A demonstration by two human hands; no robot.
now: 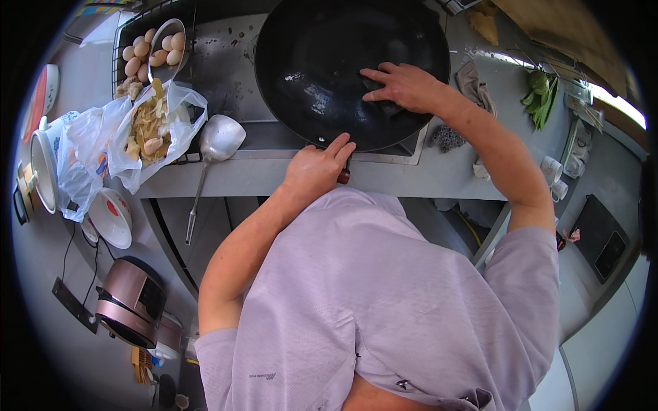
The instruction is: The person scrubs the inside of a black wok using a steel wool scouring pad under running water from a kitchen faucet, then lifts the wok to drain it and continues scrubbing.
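A large black wok (329, 67) sits on the stove at the top middle. My left hand (321, 164) rests at its near rim, beside a reddish-brown handle end (344, 177), with fingertips on the rim. Over the wok's right inner side is my right hand (403, 87), fingers spread; something dark lies under its palm, and whether the hand grips it I cannot tell. Left of the wok, a metal wok spatula (221, 137) lies with its handle hanging past the counter's edge. A steel-wool scrubber (447, 138) lies just right of the wok.
To the left are eggs (141, 49), a metal ladle (179, 31) holding some eggs, and a plastic bag of peelings (177, 149). A white bowl (115, 221) and a rice cooker (133, 300) stand lower left. A cloth (473, 85), green vegetables (541, 97) and cups (551, 169) are at right.
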